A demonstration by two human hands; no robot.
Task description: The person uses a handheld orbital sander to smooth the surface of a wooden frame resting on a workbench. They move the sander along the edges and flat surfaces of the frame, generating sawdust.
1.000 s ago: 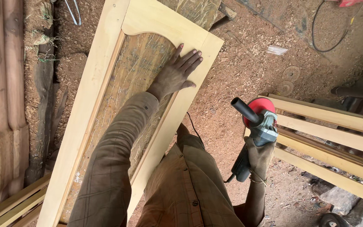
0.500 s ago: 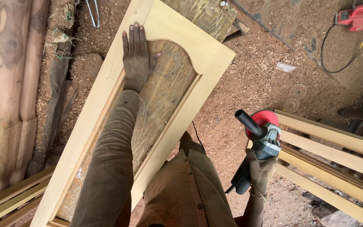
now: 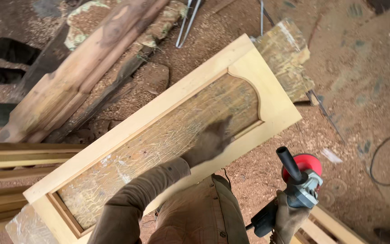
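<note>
We see a pale yellow wooden door panel with an arched, rough-grained inset (image 3: 159,135) lying slantwise across the middle of the frame, from the lower left up to the upper right. Our left hand (image 3: 208,142), blurred, lies flat on the inset near the panel's lower edge, just right of centre; its grip holds nothing, the palm pressed to the wood. Our right hand (image 3: 287,217), at the lower right of the frame, has its grip closed round the body of a grey angle grinder with a red sanding disc (image 3: 301,178) and a black side handle, held well apart from the panel. A black cord runs down from the grinder. Under the panel's upper right corner sits a rough weathered wooden block (image 3: 290,54). Round brown logs (image 3: 82,72) lie in the upper left, and the sawdust-covered floor (image 3: 353,90) fills the right side. Pale wooden slats (image 3: 5,156) show at the left edge.
</note>
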